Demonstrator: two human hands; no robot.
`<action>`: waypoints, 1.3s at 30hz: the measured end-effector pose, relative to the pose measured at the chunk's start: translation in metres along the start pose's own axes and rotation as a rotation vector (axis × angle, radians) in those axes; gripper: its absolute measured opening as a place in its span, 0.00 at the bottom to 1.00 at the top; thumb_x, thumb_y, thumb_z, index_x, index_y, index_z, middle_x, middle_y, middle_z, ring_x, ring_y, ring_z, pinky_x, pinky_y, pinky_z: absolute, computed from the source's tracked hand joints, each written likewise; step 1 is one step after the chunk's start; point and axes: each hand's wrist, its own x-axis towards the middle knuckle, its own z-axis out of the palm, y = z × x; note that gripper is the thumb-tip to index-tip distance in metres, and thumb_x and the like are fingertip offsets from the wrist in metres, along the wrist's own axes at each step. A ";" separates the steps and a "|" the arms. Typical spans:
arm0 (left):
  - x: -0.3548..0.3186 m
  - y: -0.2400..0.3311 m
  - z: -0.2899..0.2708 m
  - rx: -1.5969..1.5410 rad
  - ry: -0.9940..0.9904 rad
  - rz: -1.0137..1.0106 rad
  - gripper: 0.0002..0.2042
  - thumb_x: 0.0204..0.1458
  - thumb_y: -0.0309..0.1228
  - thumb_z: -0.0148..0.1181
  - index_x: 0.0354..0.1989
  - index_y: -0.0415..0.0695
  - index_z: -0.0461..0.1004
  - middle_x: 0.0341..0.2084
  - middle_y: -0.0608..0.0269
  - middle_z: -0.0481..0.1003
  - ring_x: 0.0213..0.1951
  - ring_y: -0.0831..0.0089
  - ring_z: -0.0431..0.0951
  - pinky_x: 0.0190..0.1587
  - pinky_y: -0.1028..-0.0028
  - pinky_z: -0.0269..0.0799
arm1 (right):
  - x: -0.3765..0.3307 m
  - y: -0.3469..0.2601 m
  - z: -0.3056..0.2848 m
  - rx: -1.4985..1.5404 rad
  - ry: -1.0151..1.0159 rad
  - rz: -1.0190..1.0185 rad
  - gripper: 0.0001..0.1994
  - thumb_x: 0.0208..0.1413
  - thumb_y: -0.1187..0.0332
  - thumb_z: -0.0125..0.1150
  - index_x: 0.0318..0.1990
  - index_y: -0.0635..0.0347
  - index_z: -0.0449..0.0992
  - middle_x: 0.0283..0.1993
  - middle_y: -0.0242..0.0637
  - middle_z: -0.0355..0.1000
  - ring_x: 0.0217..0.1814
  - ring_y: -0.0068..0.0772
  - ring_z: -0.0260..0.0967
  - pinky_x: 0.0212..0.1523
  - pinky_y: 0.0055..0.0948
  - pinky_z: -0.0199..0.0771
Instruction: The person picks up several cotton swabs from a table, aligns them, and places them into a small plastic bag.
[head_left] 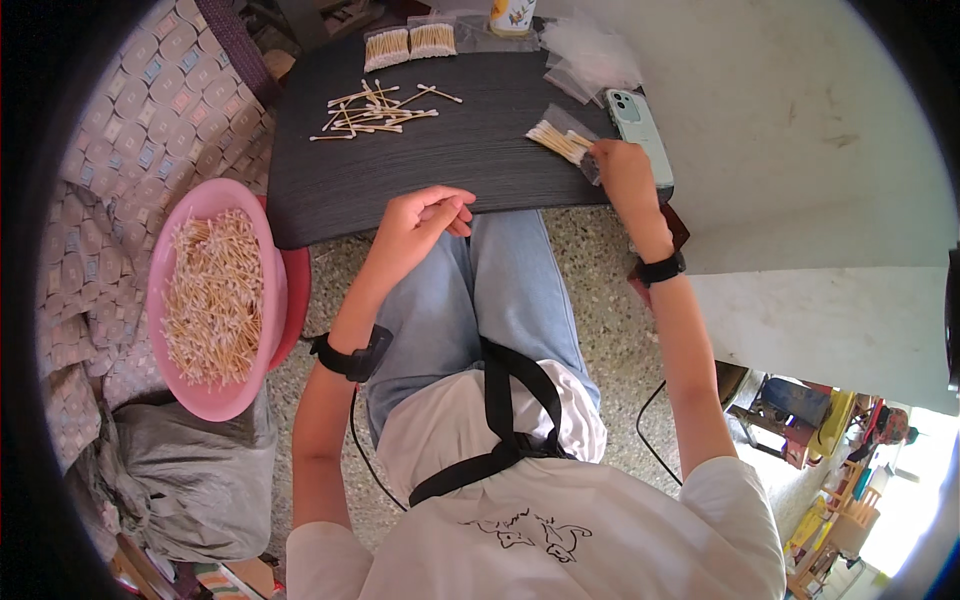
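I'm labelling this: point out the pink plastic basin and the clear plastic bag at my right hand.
Pink plastic basin point(214, 403), head view: near rim.
Clear plastic bag point(567, 121), head view: bare upper film.

A pale green phone point(648, 140) lies just to the right of the right hand point(612, 165), while a flower-patterned container point(512, 16) stands well beyond it. Patterned fabric point(150, 90) spreads far to the left of the left hand point(425, 222), with a grey cloth bundle point(190, 480) lower down that side.

Black tabletop point(470, 160): matt, grained like wood. Round pink plastic basin point(276, 310): smooth. Small clear plastic bag point(568, 118): thin, glossy. Slender pale wooden swabs point(213, 300): matt, cotton-tipped.
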 end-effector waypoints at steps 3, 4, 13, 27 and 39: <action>0.004 -0.003 0.006 -0.005 0.032 0.004 0.11 0.59 0.29 0.52 0.44 0.34 0.75 0.31 0.58 0.77 0.32 0.75 0.78 0.37 0.77 0.74 | -0.005 -0.017 0.009 -0.034 -0.038 -0.141 0.04 0.47 0.74 0.56 0.27 0.63 0.77 0.27 0.50 0.73 0.33 0.51 0.73 0.36 0.44 0.75; 0.006 -0.003 0.010 -0.002 0.077 0.010 0.11 0.58 0.28 0.54 0.43 0.34 0.75 0.30 0.59 0.77 0.31 0.76 0.79 0.35 0.79 0.74 | -0.007 -0.027 0.012 -0.027 -0.048 -0.140 0.04 0.46 0.75 0.55 0.27 0.63 0.76 0.28 0.49 0.73 0.33 0.51 0.74 0.36 0.43 0.75; 0.032 0.005 0.064 0.783 0.297 0.485 0.09 0.43 0.24 0.64 0.35 0.39 0.75 0.33 0.57 0.74 0.42 0.58 0.74 0.45 0.65 0.69 | -0.013 -0.075 0.015 0.408 -0.026 -0.075 0.07 0.51 0.72 0.55 0.30 0.64 0.79 0.26 0.51 0.73 0.29 0.52 0.73 0.31 0.42 0.73; 0.052 -0.018 0.094 0.844 0.482 0.465 0.07 0.44 0.28 0.64 0.29 0.39 0.73 0.35 0.58 0.73 0.42 0.59 0.73 0.47 0.65 0.69 | -0.057 -0.041 -0.025 0.470 -0.002 0.211 0.09 0.56 0.69 0.58 0.35 0.66 0.79 0.19 0.46 0.69 0.17 0.36 0.66 0.22 0.30 0.64; 0.055 -0.019 0.092 0.730 0.503 0.424 0.05 0.48 0.26 0.60 0.28 0.38 0.72 0.34 0.59 0.73 0.40 0.58 0.73 0.44 0.65 0.68 | -0.055 -0.054 -0.009 0.535 -0.080 0.233 0.08 0.52 0.71 0.59 0.33 0.67 0.79 0.23 0.52 0.70 0.21 0.47 0.70 0.23 0.33 0.65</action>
